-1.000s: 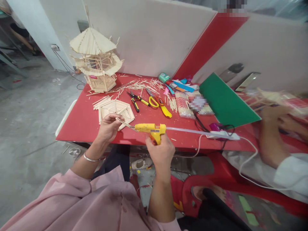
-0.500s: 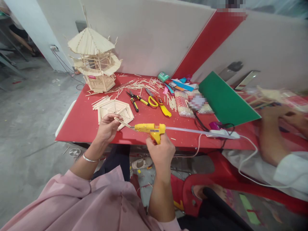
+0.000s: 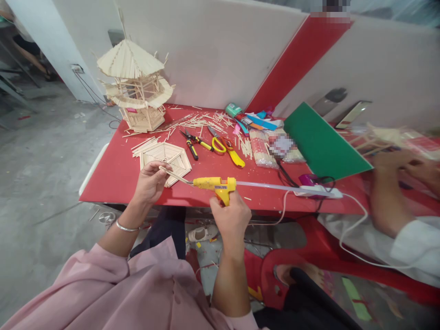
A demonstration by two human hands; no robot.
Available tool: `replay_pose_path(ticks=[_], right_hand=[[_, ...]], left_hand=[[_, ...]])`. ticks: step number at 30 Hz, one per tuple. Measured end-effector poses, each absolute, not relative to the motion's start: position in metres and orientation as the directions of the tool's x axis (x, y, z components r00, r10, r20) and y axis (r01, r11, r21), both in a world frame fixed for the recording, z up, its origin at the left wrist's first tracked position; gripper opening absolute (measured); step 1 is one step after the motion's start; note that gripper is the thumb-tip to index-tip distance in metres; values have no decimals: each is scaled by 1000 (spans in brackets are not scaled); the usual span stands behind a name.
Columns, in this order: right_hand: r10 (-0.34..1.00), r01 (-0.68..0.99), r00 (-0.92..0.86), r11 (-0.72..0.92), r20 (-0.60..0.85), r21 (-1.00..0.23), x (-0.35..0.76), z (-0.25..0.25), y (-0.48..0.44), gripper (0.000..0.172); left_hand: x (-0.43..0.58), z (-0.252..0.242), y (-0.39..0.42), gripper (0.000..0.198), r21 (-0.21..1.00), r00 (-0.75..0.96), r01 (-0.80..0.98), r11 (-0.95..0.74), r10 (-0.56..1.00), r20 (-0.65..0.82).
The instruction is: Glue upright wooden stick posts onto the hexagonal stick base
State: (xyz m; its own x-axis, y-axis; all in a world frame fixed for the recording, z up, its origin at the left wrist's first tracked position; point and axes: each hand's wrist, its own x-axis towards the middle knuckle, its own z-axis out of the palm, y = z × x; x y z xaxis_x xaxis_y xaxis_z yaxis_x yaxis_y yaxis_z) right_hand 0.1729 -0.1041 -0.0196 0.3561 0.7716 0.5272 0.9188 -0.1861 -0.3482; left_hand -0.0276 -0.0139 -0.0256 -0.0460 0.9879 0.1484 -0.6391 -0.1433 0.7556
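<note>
My left hand pinches a thin wooden stick between thumb and fingertips. In my right hand is a yellow hot glue gun, its nozzle pointing left at the stick's far end; whether they touch I cannot tell. A long clear glue stick juts from the gun's back. Behind my left hand, a hexagonal panel of wooden sticks lies flat on the red table, partly hidden by that hand.
A pagoda-like stick model stands at the back left. Pliers, yellow-handled scissors, loose sticks and bagged sticks lie mid-table. A green board leans at right by a power strip. A co-worker's arm is beyond.
My left hand has shifted slightly left with the stick, so its far end sits a little further left along the nozzle. The glue gun has barely moved.
</note>
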Motion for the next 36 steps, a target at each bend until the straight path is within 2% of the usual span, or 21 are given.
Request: replay_pose_path(ticks=[14, 24, 30, 36], right_hand=[[775, 933, 343, -217, 530, -286, 175, -22, -104, 19], [789, 929, 347, -215, 507, -302, 176, -21, -105, 21], [794, 929, 347, -220, 499, -296, 176, -19, -105, 22], [784, 924, 361, -226, 506, -308, 176, -19, -105, 19]], left_hand=[[-35, -22, -12, 28, 734, -80, -658, -168, 985, 154], [-37, -19, -12, 22, 727, -99, -669, -151, 988, 115], [-40, -22, -10, 25, 717, -81, -676, -173, 984, 161], [-43, -26, -8, 23, 706, -75, -697, -123, 992, 98]])
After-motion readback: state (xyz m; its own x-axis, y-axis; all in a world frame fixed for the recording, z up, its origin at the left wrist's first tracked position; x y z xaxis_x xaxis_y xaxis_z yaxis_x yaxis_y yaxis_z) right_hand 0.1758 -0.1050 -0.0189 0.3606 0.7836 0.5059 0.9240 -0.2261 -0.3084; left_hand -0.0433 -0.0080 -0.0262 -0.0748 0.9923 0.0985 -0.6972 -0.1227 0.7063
